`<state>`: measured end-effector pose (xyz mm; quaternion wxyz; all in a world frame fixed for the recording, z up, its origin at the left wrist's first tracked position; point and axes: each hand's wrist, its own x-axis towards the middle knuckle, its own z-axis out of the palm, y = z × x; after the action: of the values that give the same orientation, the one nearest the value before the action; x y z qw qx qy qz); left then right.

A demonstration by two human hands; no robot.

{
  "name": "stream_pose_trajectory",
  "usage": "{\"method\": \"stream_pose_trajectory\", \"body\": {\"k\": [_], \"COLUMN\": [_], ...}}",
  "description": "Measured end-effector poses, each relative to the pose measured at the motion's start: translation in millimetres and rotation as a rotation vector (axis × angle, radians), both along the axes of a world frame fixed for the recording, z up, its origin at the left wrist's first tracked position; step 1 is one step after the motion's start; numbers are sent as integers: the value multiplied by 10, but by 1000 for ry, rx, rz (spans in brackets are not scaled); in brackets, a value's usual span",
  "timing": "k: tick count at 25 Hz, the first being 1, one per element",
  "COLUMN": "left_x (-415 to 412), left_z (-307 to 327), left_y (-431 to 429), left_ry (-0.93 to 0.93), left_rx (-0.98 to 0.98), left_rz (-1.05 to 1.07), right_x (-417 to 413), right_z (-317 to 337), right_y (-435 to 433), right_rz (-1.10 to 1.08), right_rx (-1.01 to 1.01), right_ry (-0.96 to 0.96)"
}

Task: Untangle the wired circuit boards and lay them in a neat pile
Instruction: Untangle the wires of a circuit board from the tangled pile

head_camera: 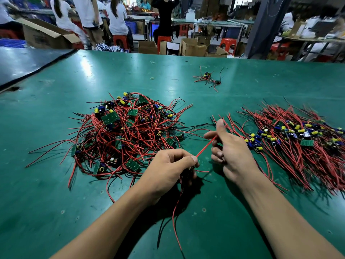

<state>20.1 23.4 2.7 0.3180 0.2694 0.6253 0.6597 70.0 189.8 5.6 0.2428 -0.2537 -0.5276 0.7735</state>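
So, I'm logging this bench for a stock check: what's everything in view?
tangled heap of wired boards: one, red and black wires, green boards, table's left centre
sorted pile: one, same colours, wires parallel, right
small cluster: one, red and black, far centre
rubber band: one, yellow, left of the cluster
table: one, green, under the piles
dark mat: one, black, far left
cardboard boxes: several, brown, floor beyond the table
stools: several, red, among the boxes
people: several, mostly white tops, far benches
red wire: one, stretched between both hands
left hand: one, pinches the wire's near end
right hand: one, pinches its far end
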Motion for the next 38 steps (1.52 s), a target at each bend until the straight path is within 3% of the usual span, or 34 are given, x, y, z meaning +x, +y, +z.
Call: {"method": "stream_pose_trajectory", "body": {"k": [3, 7, 10, 14, 17, 20, 22, 31, 38], "left_x": [7, 13, 11, 10, 8, 4, 1, -18, 17], "left_z": [27, 40, 36, 22, 14, 15, 14, 1, 33], "left_y": [-17, -24, -31, -21, -1, 8, 0, -45, -56], "left_ry": [5, 7, 11, -61, -97, -130, -145, -72, 9], "left_rx": [-16, -26, -32, -23, -16, 8, 22, -5, -60], "left_rz": [-35, -48, -49, 5, 54, 76, 73, -93, -136], "right_x": [30, 87, 81, 41, 18, 62, 89, 14, -3], "right_z": [72, 114, 97, 37, 8, -43, -69, -25, 55], "right_y": [64, 109, 89, 13, -84, -187, -213, -152, 39], "right_rz": [9, 159, 150, 45, 165, 364, 425, 242, 51], "right_rx": [-192, -180, -180, -97, -4, 154, 123, -55, -376], "right_ry": [-16, -78, -84, -50, 27, -43, -60, 23, 85]}}
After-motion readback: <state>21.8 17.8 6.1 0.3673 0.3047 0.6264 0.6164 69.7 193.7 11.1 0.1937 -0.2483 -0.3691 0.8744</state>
